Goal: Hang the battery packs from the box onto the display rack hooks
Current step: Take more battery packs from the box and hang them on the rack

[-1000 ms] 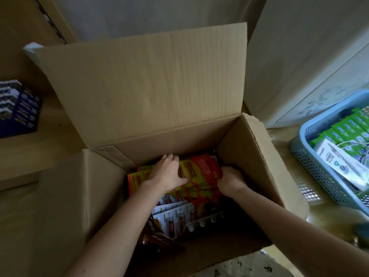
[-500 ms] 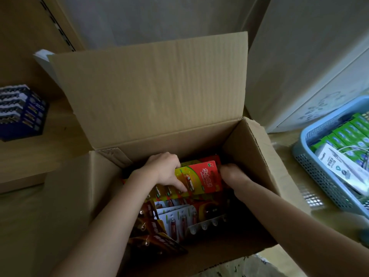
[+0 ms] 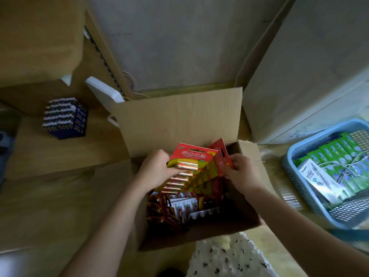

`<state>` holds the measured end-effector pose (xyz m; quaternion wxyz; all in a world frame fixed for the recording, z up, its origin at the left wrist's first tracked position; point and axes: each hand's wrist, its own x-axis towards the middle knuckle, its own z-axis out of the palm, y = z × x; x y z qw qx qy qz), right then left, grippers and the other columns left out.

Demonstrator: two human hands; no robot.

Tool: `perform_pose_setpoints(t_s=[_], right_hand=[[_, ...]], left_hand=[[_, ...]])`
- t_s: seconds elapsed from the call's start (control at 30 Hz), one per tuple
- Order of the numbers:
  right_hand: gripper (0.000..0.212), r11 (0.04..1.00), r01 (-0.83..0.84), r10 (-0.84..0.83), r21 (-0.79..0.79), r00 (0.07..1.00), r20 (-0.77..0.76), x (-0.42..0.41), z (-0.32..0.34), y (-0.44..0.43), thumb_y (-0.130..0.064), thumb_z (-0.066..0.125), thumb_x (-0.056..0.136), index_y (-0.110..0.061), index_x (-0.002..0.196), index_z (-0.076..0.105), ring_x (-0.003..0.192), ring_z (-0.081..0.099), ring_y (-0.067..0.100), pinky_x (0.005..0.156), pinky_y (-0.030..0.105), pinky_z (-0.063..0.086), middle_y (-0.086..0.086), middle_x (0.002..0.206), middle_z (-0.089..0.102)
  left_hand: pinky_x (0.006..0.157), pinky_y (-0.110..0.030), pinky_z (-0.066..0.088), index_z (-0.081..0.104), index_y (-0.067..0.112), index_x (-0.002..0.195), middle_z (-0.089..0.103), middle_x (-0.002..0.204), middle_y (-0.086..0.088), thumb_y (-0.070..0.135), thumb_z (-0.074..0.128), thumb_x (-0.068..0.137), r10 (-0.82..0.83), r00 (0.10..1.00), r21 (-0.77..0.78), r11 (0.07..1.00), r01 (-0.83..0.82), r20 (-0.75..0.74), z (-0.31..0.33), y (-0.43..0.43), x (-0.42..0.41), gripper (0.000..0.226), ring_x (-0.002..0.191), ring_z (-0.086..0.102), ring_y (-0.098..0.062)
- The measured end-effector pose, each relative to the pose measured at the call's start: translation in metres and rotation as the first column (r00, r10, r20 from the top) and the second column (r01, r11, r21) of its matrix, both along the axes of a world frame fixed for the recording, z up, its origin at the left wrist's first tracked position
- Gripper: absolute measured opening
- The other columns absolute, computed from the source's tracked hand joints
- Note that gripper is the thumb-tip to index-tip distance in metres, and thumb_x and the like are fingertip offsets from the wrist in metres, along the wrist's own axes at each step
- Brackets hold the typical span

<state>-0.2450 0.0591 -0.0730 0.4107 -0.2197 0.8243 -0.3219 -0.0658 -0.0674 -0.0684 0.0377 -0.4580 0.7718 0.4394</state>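
An open cardboard box (image 3: 179,116) stands on the floor in front of me. Both hands hold a stack of red and yellow-green battery packs (image 3: 191,158) raised above the box opening. My left hand (image 3: 157,166) grips the stack's left side. My right hand (image 3: 241,170) grips its right edge. More battery packs (image 3: 185,208) lie in the bottom of the box, some red, some white with clear blisters. No display rack hooks are in view.
A blue plastic basket (image 3: 299,188) with green packages stands at the right. A dark blue carton of batteries (image 3: 63,118) sits on a wooden shelf at the left. A slotted shelf rail (image 3: 101,58) runs up the left. A pale cabinet (image 3: 299,76) stands behind right.
Both hands have lifted the stack of battery packs from deep in the box up above its opening. The view has pulled back and tilted up.
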Motion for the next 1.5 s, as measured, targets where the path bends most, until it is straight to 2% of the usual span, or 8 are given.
perform_pose_setpoints(t_s=[0.13,0.23,0.33,0.43,0.9,1.07,1.23,1.5], right_hand=[[0.016,0.988,-0.148,0.135,-0.038,0.965,-0.226,0.004,0.102,0.008,-0.026,0.062,0.086,-0.018,0.099,0.067,0.078,0.066,0.013,0.061,0.020,0.050,-0.001,0.088,0.070],[0.016,0.976,-0.178,0.141,-0.124,0.954,-0.266,0.012,0.181,0.002,-0.026,0.063,0.085,-0.017,0.098,0.070,0.070,0.062,0.003,0.059,0.013,0.045,-0.004,0.080,0.068],[0.012,0.959,-0.161,0.114,-0.235,0.973,-0.203,0.027,0.254,-0.009,-0.025,0.063,0.086,-0.018,0.094,0.068,0.065,0.061,-0.010,0.055,0.005,0.045,-0.011,0.074,0.066],[0.021,0.938,-0.202,0.160,-0.281,0.973,-0.166,0.049,0.311,-0.022,-0.034,0.059,0.086,-0.020,0.099,0.066,0.069,0.065,-0.001,0.053,0.010,0.048,-0.008,0.081,0.068],[0.010,0.776,-0.288,0.335,-0.562,0.942,-0.020,0.196,0.452,-0.122,-0.025,0.057,0.087,-0.021,0.089,0.066,0.082,0.069,0.008,0.074,0.020,0.056,-0.004,0.088,0.071],[0.010,0.777,-0.173,0.262,-0.606,0.963,0.061,0.236,0.465,-0.161,-0.020,0.057,0.088,-0.023,0.083,0.066,0.075,0.069,0.003,0.066,0.016,0.054,-0.010,0.077,0.073],[0.014,0.791,-0.101,0.159,-0.604,0.986,0.043,0.250,0.469,-0.196,-0.021,0.057,0.089,-0.027,0.079,0.065,0.068,0.068,-0.002,0.060,0.012,0.054,-0.019,0.068,0.071],[0.013,0.802,-0.121,0.138,-0.585,0.990,-0.016,0.245,0.465,-0.214,-0.020,0.058,0.088,-0.023,0.079,0.066,0.068,0.066,-0.003,0.061,0.009,0.051,-0.014,0.069,0.071]], left_hand=[[0.055,-0.033,0.047,0.063,0.000,0.062,0.066,0.065,-0.013,0.028,0.081,0.066,0.281,0.956,0.099,0.957,-0.272,-0.088,0.081,0.014,0.025,0.034,0.057,0.061,-0.023],[0.056,-0.044,0.051,0.069,-0.003,0.069,0.071,0.071,-0.018,0.048,0.081,0.052,0.434,0.879,0.072,0.901,-0.429,-0.195,0.140,0.020,0.052,0.055,0.063,0.067,-0.033],[0.060,-0.038,0.051,0.073,0.005,0.066,0.074,0.068,-0.007,0.029,0.082,0.055,0.551,0.784,0.129,0.833,-0.538,-0.284,0.203,0.023,0.075,0.028,0.063,0.068,-0.020],[0.058,-0.020,0.050,0.069,0.020,0.062,0.070,0.059,0.016,0.005,0.080,0.067,0.578,0.741,0.145,0.811,-0.566,-0.342,0.259,0.024,0.097,0.019,0.057,0.063,0.003],[0.056,-0.008,0.049,0.068,0.020,0.073,0.071,0.063,0.018,0.002,0.072,0.074,0.713,0.462,0.191,0.629,-0.754,-0.527,0.404,-0.030,0.246,0.019,0.062,0.065,0.006],[0.068,-0.015,0.052,0.069,0.023,0.078,0.073,0.069,0.016,0.006,0.072,0.074,0.700,0.500,0.274,0.683,-0.677,-0.509,0.419,-0.080,0.275,0.018,0.069,0.068,0.002],[0.054,-0.004,0.046,0.067,0.021,0.077,0.069,0.060,0.020,0.009,0.073,0.075,0.633,0.615,0.301,0.770,-0.563,-0.471,0.433,-0.127,0.282,0.013,0.059,0.064,0.009],[0.066,-0.019,0.043,0.066,0.024,0.075,0.069,0.078,0.009,0.016,0.075,0.073,0.621,0.695,0.329,0.783,-0.527,-0.363,0.429,-0.159,0.278,0.012,0.074,0.064,-0.004]])
